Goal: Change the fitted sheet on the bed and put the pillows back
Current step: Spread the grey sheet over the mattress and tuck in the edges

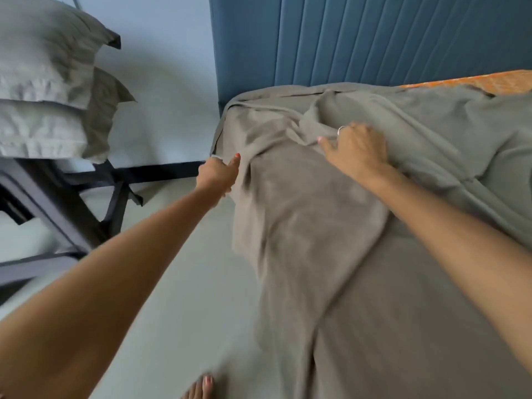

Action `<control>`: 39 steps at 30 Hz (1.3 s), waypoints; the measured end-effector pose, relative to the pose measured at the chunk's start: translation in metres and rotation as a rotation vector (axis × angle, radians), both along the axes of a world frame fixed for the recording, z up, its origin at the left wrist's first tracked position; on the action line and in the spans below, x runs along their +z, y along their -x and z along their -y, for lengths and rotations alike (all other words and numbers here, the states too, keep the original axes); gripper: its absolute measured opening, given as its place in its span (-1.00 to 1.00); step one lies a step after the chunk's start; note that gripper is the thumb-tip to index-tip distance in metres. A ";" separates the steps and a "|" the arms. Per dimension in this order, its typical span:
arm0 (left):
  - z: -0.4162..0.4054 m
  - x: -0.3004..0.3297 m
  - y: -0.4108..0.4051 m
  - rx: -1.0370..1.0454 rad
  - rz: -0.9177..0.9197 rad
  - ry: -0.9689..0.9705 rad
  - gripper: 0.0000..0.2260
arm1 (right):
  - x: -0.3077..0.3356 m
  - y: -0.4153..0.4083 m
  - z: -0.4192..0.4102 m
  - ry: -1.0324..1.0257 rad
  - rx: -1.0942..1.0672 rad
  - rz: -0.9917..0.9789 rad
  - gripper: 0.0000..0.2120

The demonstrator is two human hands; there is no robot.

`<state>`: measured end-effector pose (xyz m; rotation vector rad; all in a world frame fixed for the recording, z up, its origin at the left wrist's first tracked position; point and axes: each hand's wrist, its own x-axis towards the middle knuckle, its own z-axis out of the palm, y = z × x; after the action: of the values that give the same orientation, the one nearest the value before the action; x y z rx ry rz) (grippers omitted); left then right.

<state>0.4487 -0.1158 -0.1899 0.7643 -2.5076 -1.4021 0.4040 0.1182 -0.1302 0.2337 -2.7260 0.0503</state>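
Note:
A grey-brown fitted sheet (311,214) lies rumpled over the bed's near corner and hangs down its side. My left hand (220,174) grips the sheet's edge at the corner, low on the bed's side. My right hand (355,148) rests on top of the bed, its fingers curled into a bunched fold of the sheet. A strip of orange mattress (472,82) shows bare along the blue headboard (359,38). Two grey pillows (49,90) are stacked at the upper left.
The pillows sit on a dark-framed stand (60,208) against the pale wall. Pale floor (187,298) runs between the stand and the bed. My bare foot (200,388) is at the bottom edge.

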 end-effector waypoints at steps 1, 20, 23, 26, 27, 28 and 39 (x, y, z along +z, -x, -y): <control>0.008 0.002 0.025 0.011 0.007 -0.050 -0.49 | 0.004 0.017 0.015 0.036 0.031 0.025 -0.52; 0.157 0.019 0.192 -0.115 0.550 0.237 -0.61 | 0.009 0.203 0.179 0.161 0.020 0.712 -0.80; 0.178 0.025 0.195 -0.371 0.788 0.389 -0.59 | 0.027 0.211 0.182 0.091 -0.008 0.805 -0.78; 0.185 0.047 0.225 -0.406 0.798 0.383 -0.61 | 0.050 0.235 0.165 0.037 -0.091 0.834 -0.74; 0.183 0.054 0.236 -0.426 0.812 0.380 -0.61 | 0.057 0.243 0.157 0.023 -0.120 0.846 -0.73; 0.179 0.059 0.247 -0.444 0.808 0.374 -0.60 | 0.063 0.252 0.150 0.008 -0.141 0.853 -0.74; 0.153 0.050 0.352 -0.242 0.820 -0.037 -0.32 | 0.027 0.362 0.151 -0.134 -0.208 1.022 -0.34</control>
<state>0.0971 -0.2684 -0.1396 1.2889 -3.2737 -1.4013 0.0417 -0.0332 -0.1029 -0.0811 -3.7598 -0.1024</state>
